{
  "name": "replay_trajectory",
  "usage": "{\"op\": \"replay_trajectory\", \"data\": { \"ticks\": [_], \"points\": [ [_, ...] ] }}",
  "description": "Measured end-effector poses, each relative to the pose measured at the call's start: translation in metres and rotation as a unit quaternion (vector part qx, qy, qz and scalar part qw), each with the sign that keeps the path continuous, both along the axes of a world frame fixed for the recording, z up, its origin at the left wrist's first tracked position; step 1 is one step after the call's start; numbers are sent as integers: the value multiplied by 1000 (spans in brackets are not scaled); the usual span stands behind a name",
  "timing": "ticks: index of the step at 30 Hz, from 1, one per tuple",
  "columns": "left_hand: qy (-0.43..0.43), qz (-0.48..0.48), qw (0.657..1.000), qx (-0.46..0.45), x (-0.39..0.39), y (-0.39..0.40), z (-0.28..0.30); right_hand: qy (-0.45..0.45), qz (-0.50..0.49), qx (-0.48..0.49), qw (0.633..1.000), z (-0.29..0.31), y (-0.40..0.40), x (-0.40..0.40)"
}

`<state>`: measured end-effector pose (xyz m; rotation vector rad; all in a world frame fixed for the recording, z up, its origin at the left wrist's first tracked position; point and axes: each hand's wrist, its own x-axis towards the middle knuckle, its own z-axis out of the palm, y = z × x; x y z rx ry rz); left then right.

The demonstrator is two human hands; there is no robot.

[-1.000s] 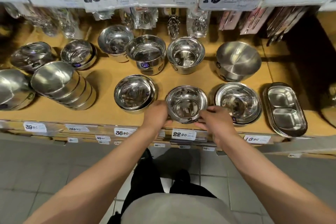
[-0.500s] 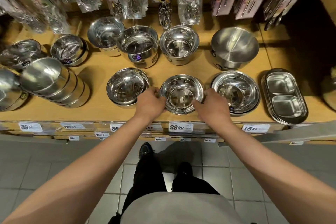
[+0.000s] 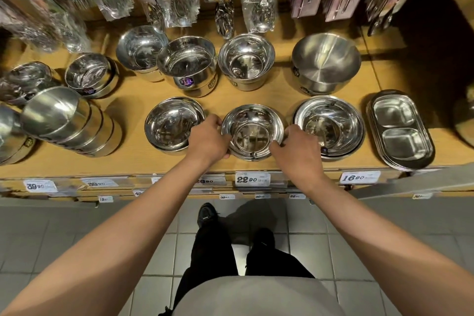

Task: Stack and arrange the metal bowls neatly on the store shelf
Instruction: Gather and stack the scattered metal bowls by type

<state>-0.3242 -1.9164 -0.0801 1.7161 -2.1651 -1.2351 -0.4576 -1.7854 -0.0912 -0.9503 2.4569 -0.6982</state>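
Note:
A small shiny metal bowl [image 3: 252, 131] sits in the front row of the wooden shelf [image 3: 133, 161], between two other steel bowls. My left hand [image 3: 209, 140] grips its left rim and my right hand [image 3: 297, 151] grips its right rim, fingers curled round the edge. A wider bowl stack [image 3: 171, 124] stands just left of it and a broad shallow bowl stack [image 3: 331, 124] just right. Behind them stand a deep pot-like bowl [image 3: 187, 65], a bowl [image 3: 246, 60] and a matte bowl [image 3: 325, 61].
A stack of bowls lying on its side [image 3: 69, 123] fills the left of the shelf. Divided steel trays [image 3: 400, 128] lie at the right. Packaged utensils [image 3: 259, 0] hang above the back row. Price tags [image 3: 252, 179] line the shelf edge. Tiled floor lies below.
Both hands moved the small bowl back from the shelf edge and set it level between its neighbours. The camera tilted downward.

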Motion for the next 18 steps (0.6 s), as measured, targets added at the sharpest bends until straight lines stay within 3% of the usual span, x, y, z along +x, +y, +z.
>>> {"op": "replay_trajectory", "data": {
  "ticks": [13,18],
  "points": [
    [-28,-20,998,-44,6,8,0,-36,-9,-14,999,3,1,3],
    [-4,0,998,-68,16,16,10,-4,-73,-97,993,24,39,-26]
  ]
}}
